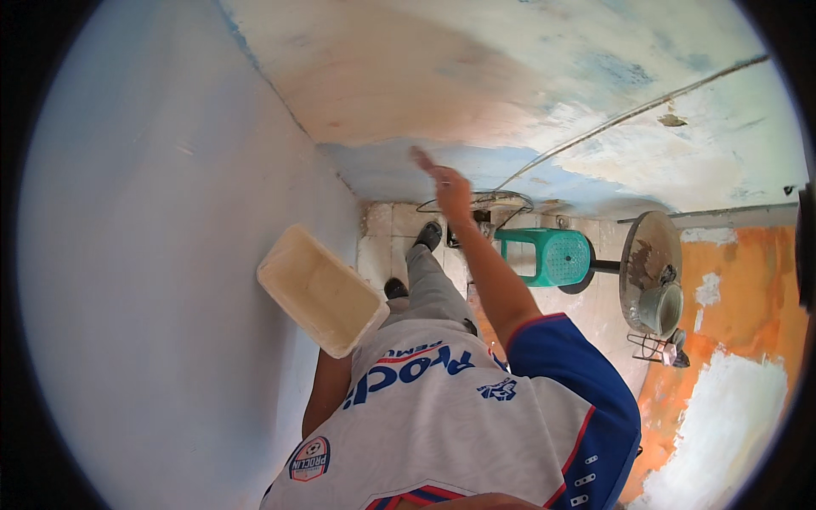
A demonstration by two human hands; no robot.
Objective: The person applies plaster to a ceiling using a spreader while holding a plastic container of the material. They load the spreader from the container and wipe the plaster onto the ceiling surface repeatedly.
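Observation:
A cream-coloured rectangular tub (319,293) is held up at my left side, tilted so that its inside shows. My left forearm (327,393) runs up behind it, and the tub hides my left hand beneath. My right arm reaches forward to the painted wall (382,166). My right hand (450,189) is closed near its blue lower band. A short reddish-brown shape (421,159) sticks out from its fingers toward the wall, smeared by motion, so its kind is unclear.
A pale wall (170,255) rises on my left. To the right are a green plastic stool (561,257), a round table (633,268) with a grey bucket (661,308), and an orange wall (739,297) with white patches. A cable (629,112) runs along the front wall.

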